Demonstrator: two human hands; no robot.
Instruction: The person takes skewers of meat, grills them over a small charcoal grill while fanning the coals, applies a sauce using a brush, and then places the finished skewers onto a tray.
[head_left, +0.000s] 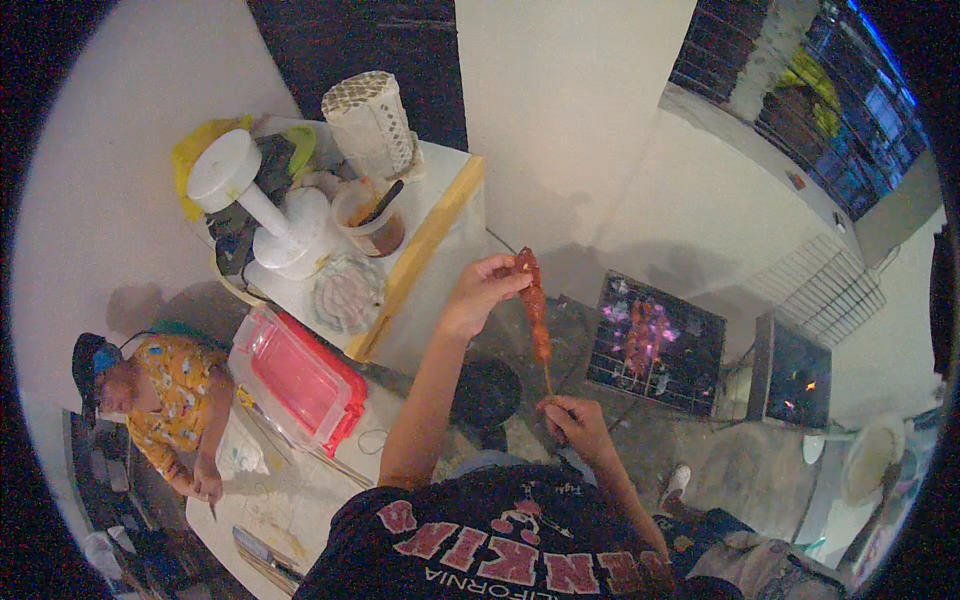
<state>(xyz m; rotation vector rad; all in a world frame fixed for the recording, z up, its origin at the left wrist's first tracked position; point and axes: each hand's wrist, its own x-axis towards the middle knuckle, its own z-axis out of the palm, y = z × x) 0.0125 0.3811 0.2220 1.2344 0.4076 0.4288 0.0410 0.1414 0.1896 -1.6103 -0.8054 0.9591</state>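
Note:
Between my two hands hangs a wooden skewer threaded with reddish, sauced meat (535, 311). My left hand (484, 292) pinches the meat at the skewer's upper end. Lower down, my right hand (576, 426) grips the bare stick (548, 379) near its bottom. Right of my hands stands a square charcoal grill (656, 341), where more skewered meat lies over glowing coals. On the white counter (450, 169) to the left is a clear plastic tub (371, 217) of reddish sauce with a dark-handled utensil in it.
A second grill (791, 375) and a leaning wire rack (825, 289) stand at the right. A white plastic stand (259, 206) and a white basket (367, 124) occupy the counter. A red-and-clear plastic container (304, 375) sits beside a person (176, 405) in a yellow patterned shirt at the table.

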